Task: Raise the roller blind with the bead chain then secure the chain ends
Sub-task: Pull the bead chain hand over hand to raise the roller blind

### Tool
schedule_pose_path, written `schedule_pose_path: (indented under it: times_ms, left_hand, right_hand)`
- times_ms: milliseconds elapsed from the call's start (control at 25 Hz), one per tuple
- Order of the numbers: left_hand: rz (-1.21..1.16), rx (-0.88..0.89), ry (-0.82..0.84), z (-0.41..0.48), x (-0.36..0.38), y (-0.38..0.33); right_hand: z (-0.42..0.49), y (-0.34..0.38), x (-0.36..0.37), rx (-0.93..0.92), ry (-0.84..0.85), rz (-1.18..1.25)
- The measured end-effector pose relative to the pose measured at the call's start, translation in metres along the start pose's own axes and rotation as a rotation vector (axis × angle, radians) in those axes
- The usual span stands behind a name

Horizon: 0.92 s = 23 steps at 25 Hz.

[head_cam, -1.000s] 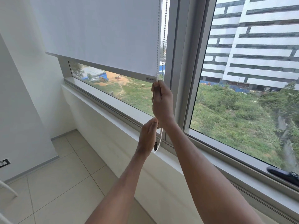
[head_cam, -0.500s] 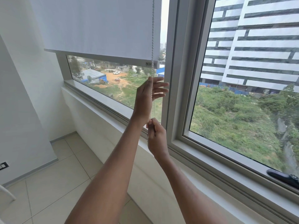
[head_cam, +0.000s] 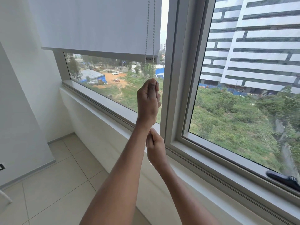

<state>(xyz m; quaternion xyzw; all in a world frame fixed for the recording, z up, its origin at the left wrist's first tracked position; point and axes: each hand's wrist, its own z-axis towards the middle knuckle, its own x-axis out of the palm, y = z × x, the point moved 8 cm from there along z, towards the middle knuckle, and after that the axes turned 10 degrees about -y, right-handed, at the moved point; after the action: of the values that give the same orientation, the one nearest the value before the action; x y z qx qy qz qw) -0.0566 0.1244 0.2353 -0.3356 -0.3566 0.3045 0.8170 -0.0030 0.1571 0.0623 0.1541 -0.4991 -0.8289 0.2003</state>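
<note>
left hand (head_cam: 148, 98) clenched round the bead chain (head_cam: 146, 34), just under the bottom edge of the half-raised roller blind (head_cam: 97, 21); right hand (head_cam: 155, 147) lower down, pinching the same chain beside the window frame (head_cam: 172, 78)

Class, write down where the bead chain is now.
Head view, centre: the bead chain hangs along the roller blind's right edge, gripped by the left hand above the right hand.

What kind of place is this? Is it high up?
Probably a room in a flat or office, several floors up. It has a tiled floor and a big window with a roller blind, and the white car outside looks tiny far below.
</note>
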Motion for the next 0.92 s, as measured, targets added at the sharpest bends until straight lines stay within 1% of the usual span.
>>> schedule_pose_path:
  times_ms: [160, 280, 360, 480, 600, 640, 720, 800, 920]
  left_hand:
    - [0.072, -0.055, 0.005, -0.015, -0.013, 0.028]
    - [0.089, -0.065, 0.012, -0.021, -0.025, 0.039]
    - [0.104, -0.041, 0.017, -0.022, -0.03, 0.04]
    - [0.16, -0.037, 0.017, -0.031, -0.038, 0.048]
    - [0.171, -0.155, 0.02, -0.048, -0.047, 0.071]
    - [0.165, -0.18, 0.027, -0.052, -0.048, 0.076]
    - [0.17, -0.192, 0.039, -0.055, -0.049, 0.077]
    - [0.179, -0.181, 0.057, -0.055, -0.048, 0.075]
    - [0.232, -0.114, 0.097, -0.054, -0.049, 0.069]
  right_hand:
    - [-0.011, -0.014, -0.001, 0.063, 0.152, -0.071]
    - [-0.008, -0.01, -0.008, 0.029, 0.257, -0.118]
    - [0.007, 0.004, -0.02, 0.034, 0.194, -0.124]
    - [0.049, 0.06, -0.033, -0.003, 0.008, 0.057]
    - [0.089, 0.145, -0.03, -0.135, -0.002, 0.291]
    - [0.101, 0.172, -0.027, -0.187, 0.007, 0.301]
    - [0.118, 0.202, -0.02, -0.243, 0.015, 0.233]
    - [0.126, 0.21, -0.014, -0.272, -0.003, 0.134]
    - [0.128, 0.202, -0.015, -0.313, -0.087, 0.106]
